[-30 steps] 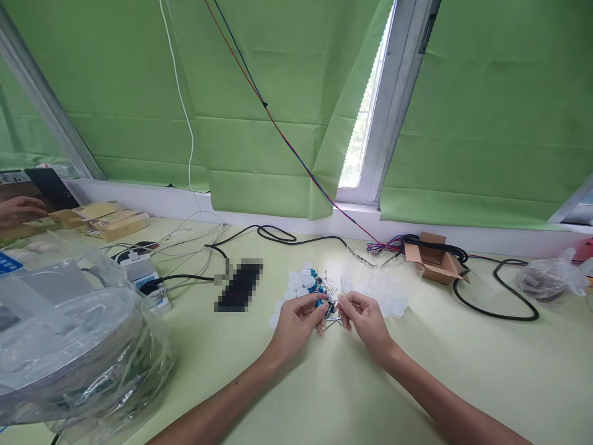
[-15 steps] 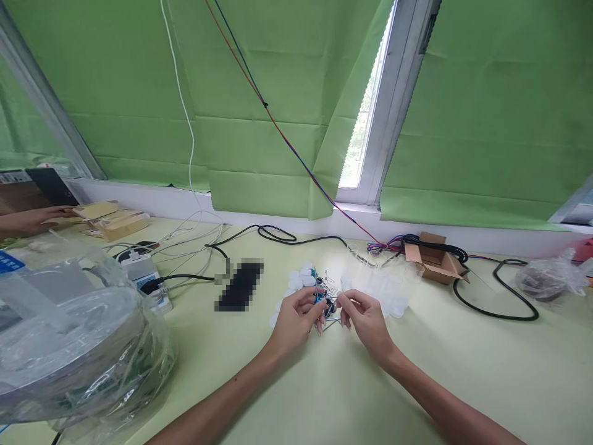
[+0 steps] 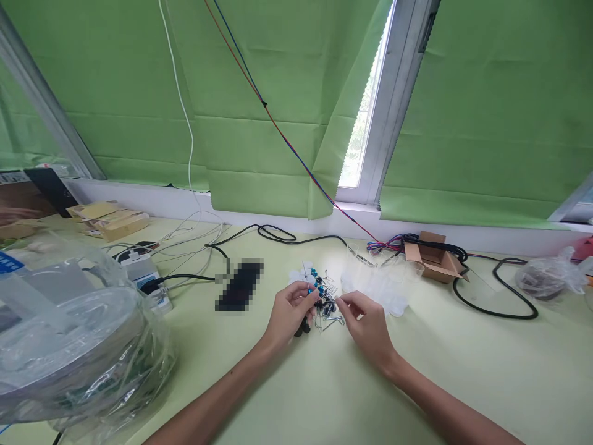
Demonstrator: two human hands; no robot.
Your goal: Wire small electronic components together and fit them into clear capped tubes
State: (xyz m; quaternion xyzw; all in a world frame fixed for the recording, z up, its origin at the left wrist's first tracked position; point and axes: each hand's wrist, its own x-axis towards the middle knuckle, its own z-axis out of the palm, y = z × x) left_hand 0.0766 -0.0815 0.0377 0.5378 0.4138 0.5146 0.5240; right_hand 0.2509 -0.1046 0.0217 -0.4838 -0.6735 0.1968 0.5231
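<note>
Between my hands on the table lies a pile of small metal and blue parts (image 3: 328,304), with bent metal rods (image 3: 334,320) at its near edge. My left hand (image 3: 290,314) is closed at the pile's left side, pinching a small blue piece with a thin metal rod (image 3: 305,273) that points up. Black rounded pieces (image 3: 302,327) show just below its fingers. At the pile's right edge my right hand (image 3: 368,321) is closed, thumb and forefinger together; anything between them is too small to make out. Translucent round discs (image 3: 375,290) lie behind the hands.
A plastic-wrapped reel (image 3: 83,346) fills the near left. Beyond it are a power strip (image 3: 148,281), cables and flattened yellow boxes (image 3: 109,219). A pixelated dark object (image 3: 239,287) lies left of my hands. An open cardboard box (image 3: 435,259) and black cable (image 3: 532,312) are at right.
My left hand has shifted slightly left, and the thin rod now stands up from its fingers. My right hand has barely moved. Another person's hand at far left has drawn back from the yellow boxes.
</note>
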